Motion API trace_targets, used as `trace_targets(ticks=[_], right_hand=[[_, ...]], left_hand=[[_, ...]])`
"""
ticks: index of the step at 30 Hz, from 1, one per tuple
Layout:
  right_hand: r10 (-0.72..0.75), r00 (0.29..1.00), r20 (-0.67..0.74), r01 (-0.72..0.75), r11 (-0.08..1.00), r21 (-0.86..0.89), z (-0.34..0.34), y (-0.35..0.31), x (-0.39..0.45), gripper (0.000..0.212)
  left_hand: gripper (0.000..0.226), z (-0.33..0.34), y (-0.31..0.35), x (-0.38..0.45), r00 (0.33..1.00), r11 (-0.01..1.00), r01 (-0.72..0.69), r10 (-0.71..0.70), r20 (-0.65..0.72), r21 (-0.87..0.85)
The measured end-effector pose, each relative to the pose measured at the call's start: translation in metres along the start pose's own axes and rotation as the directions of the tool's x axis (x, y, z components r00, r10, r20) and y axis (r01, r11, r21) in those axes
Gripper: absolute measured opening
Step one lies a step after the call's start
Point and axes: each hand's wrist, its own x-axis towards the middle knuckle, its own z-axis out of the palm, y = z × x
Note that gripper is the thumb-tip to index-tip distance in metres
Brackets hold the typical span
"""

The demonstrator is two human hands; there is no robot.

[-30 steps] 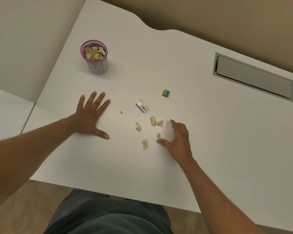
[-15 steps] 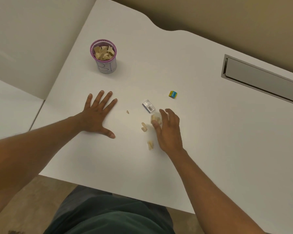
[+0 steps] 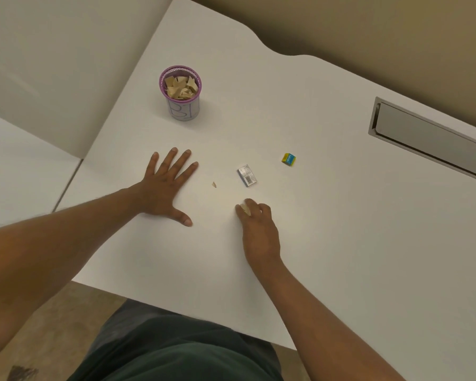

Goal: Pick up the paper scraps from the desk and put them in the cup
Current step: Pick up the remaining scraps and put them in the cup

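One cup [image 3: 180, 92] of scraps; one loose scrap [image 3: 214, 184] between hands; one grey box [image 3: 246, 175]; one yellow-blue block [image 3: 288, 159].

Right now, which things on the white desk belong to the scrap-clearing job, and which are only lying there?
Part of the job:
- purple-rimmed mesh cup, holding tan scraps
- small tan paper scrap, loose on the white desk
- tan scraps gathered under the right hand

Only lying there:
- small grey barcoded box
- yellow-and-blue block
- left hand, resting flat

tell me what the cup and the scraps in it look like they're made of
Cup: probably fine metal mesh with a purple rim, a criss-cross weave showing inside the lip; its side is wrapped in white, paper-like sheet with blue marks. Scraps: tan, matte, creased pieces, likely torn paper or thin card.
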Motion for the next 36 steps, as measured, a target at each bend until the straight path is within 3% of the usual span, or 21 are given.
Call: trace_targets(ticks=[6,11,13,15,17,20,25,27,32,36], right_hand=[[-0.096,0.995,0.041,0.099,0.992,-0.077,-0.008,0.006,0.009,0.027],[0.043,0.999,-0.026,-0.038,0.987,0.157,-0.015,0.001,0.019,0.028],[0.217,0.975,-0.049,-0.179,0.896,0.407,-0.025,-0.014,0.02,0.026],[0.369,0.929,0.021,-0.299,0.717,0.63,-0.039,-0.031,0.026,0.021],[0.394,0.916,0.071,-0.317,0.607,0.729,-0.058,-0.047,0.043,0.017],[0.311,0.95,0.036,-0.223,0.591,0.775,-0.095,-0.07,0.085,0.017],[0.03,0.971,-0.236,0.114,0.811,0.574,-0.15,-0.103,0.176,0.018],[-0.109,0.961,-0.254,0.209,0.889,0.409,-0.157,-0.115,0.209,0.019],[-0.365,0.931,-0.021,0.366,0.93,0.048,-0.152,-0.136,0.258,0.022],[-0.411,0.896,0.167,0.427,0.902,-0.07,-0.157,-0.143,0.273,0.025]], left_hand=[[0.155,0.001,-0.001,0.001,1.0,1.0,-0.002,0.002,0.004,0.003],[0.154,0.0,-0.001,-0.001,1.0,1.0,-0.004,0.004,-0.005,0.002],[0.154,0.0,-0.001,-0.002,1.0,1.0,-0.005,0.005,-0.01,0.004],[0.154,0.0,-0.001,-0.002,1.0,1.0,-0.01,0.01,-0.01,-0.006],[0.153,-0.001,-0.001,-0.003,1.0,1.0,-0.015,0.015,0.0,-0.027],[0.153,-0.003,-0.001,-0.002,1.0,1.0,-0.018,0.018,0.011,-0.024],[0.152,-0.005,-0.001,-0.003,0.999,0.999,-0.026,0.027,0.019,-0.033],[0.152,-0.006,-0.002,-0.003,0.999,0.999,-0.026,0.027,0.036,-0.043],[0.152,-0.007,-0.003,-0.002,0.998,0.998,-0.027,0.03,0.05,-0.059],[0.152,-0.005,-0.003,-0.002,0.999,0.998,-0.026,0.028,0.043,-0.053]])
